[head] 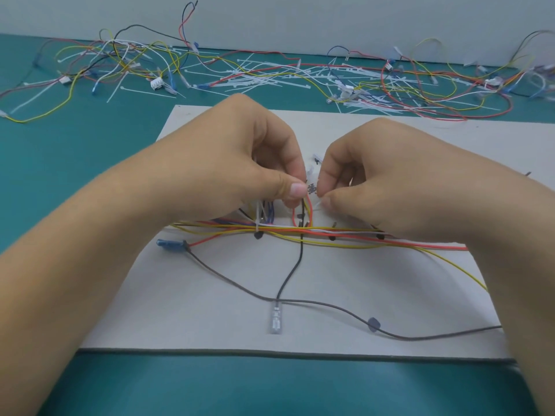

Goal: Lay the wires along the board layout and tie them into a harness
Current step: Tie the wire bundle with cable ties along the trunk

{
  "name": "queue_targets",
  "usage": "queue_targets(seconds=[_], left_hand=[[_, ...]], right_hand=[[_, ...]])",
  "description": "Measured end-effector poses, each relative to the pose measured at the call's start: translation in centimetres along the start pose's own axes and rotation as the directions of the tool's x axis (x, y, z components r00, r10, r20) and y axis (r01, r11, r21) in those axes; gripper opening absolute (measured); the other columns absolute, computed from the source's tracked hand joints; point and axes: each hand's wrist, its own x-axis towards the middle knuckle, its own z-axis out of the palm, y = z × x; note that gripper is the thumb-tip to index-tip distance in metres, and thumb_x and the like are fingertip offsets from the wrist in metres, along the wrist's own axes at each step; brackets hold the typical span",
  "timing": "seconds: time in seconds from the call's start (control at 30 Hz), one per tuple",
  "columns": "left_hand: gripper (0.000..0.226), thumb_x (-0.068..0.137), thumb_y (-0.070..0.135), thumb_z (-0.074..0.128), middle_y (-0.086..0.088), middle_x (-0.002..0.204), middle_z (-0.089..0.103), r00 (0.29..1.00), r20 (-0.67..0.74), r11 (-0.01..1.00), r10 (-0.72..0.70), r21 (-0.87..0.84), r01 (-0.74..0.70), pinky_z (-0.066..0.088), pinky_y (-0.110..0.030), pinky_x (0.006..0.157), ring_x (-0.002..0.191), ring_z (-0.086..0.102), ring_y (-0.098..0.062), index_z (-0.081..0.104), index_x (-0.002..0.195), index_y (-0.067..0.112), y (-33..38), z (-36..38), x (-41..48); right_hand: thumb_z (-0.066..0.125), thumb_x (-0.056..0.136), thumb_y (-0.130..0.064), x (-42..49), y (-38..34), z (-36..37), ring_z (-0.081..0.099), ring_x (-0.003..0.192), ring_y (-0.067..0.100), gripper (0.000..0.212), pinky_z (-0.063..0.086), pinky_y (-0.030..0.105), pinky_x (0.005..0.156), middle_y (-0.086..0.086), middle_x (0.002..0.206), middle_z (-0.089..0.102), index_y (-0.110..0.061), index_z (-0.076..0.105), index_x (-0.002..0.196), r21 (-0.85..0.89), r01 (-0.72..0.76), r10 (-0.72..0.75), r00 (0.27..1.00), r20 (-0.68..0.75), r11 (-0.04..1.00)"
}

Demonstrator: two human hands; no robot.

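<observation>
A single wide-angle view from the person's head looks forward and steeply down over both forearms, which enter from the lower corners and meet at the left hand point(240, 163) and right hand point(375, 175) near the frame's middle. It sits close to the work: the white board point(300, 325) fills the centre, its near edge low in frame and slightly bowed by the lens. Farther off, the green table point(75, 163) runs up to a pale wall point(300, 19) along the top edge
</observation>
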Motion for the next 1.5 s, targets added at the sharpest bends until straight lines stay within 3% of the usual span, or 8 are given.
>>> queue_targets(seconds=[0.17, 0.27, 0.4, 0.63, 1.1, 1.5], left_hand=[[0.001, 0.086, 0.027, 0.079, 0.007, 0.078, 0.079, 1.000, 0.015, 0.997, -0.001, 0.071, 0.000, 0.061, -0.053, 0.081, 0.079, 0.076, -0.027, 0.080, 0.087, 0.027, 0.1, -0.2, -0.1], [0.005, 0.083, 0.030, 0.079, 0.007, 0.078, 0.079, 0.999, 0.031, 0.997, -0.009, 0.077, 0.007, 0.061, -0.051, 0.079, 0.078, 0.076, -0.025, 0.079, 0.086, 0.026, 0.3, -0.1, -0.2], [0.016, 0.076, 0.038, 0.069, 0.009, 0.076, 0.078, 0.999, 0.031, 0.995, -0.021, 0.096, 0.018, 0.061, -0.049, 0.075, 0.074, 0.075, -0.023, 0.078, 0.085, 0.028, 0.4, 0.1, -0.2], [0.005, 0.089, 0.022, 0.077, 0.008, 0.075, 0.078, 1.000, 0.005, 0.993, -0.009, 0.114, 0.008, 0.061, -0.050, 0.076, 0.074, 0.075, -0.023, 0.078, 0.085, 0.026, 0.3, 0.1, -0.1], [0.004, 0.086, 0.026, 0.075, 0.013, 0.073, 0.077, 1.000, -0.016, 0.991, -0.013, 0.131, 0.015, 0.057, -0.040, 0.066, 0.066, 0.072, -0.014, 0.078, 0.083, 0.027, 0.6, 0.5, -0.2], [0.007, 0.087, 0.021, 0.078, 0.011, 0.073, 0.077, 0.999, -0.035, 0.992, 0.018, 0.124, -0.013, 0.061, -0.045, 0.073, 0.070, 0.074, -0.017, 0.078, 0.082, 0.026, 0.5, 0.4, -0.2]], right_hand=[[0.071, 0.090, -0.029, 0.3, 0.6, 0.0, 0.057, 0.058, -0.013, 0.013, 0.036, 0.015, 0.047, -0.038, 0.064, 0.060, -0.030, 0.068, 0.077, -0.024, -0.008, 0.008, 1.000, 0.022, 1.000], [0.070, 0.092, -0.029, 0.4, 0.7, 0.0, 0.056, 0.056, -0.014, 0.015, 0.033, 0.012, 0.045, -0.037, 0.060, 0.059, -0.031, 0.067, 0.077, -0.019, -0.004, 0.004, 1.000, 0.022, 1.000], [0.071, 0.092, -0.028, 0.6, 0.8, 0.1, 0.055, 0.054, -0.015, 0.018, 0.035, 0.020, 0.051, -0.038, 0.058, 0.058, -0.031, 0.066, 0.075, -0.008, -0.009, 0.009, 1.000, 0.008, 1.000], [0.072, 0.090, -0.028, 0.8, 1.2, 0.4, 0.054, 0.059, -0.018, 0.015, 0.035, 0.003, 0.048, -0.041, 0.064, 0.058, -0.032, 0.067, 0.076, -0.003, 0.023, -0.023, 1.000, -0.018, 1.000], [0.071, 0.092, -0.028, 0.6, 0.8, 0.5, 0.054, 0.057, -0.016, 0.016, 0.036, 0.004, 0.046, -0.038, 0.064, 0.059, -0.031, 0.067, 0.077, 0.020, 0.045, -0.044, 0.999, -0.027, 0.999], [0.071, 0.091, -0.027, 0.5, 0.6, 0.5, 0.054, 0.053, -0.014, 0.015, 0.036, 0.004, 0.045, -0.036, 0.059, 0.059, -0.030, 0.066, 0.078, 0.032, 0.055, -0.055, 0.998, -0.019, 0.998]])
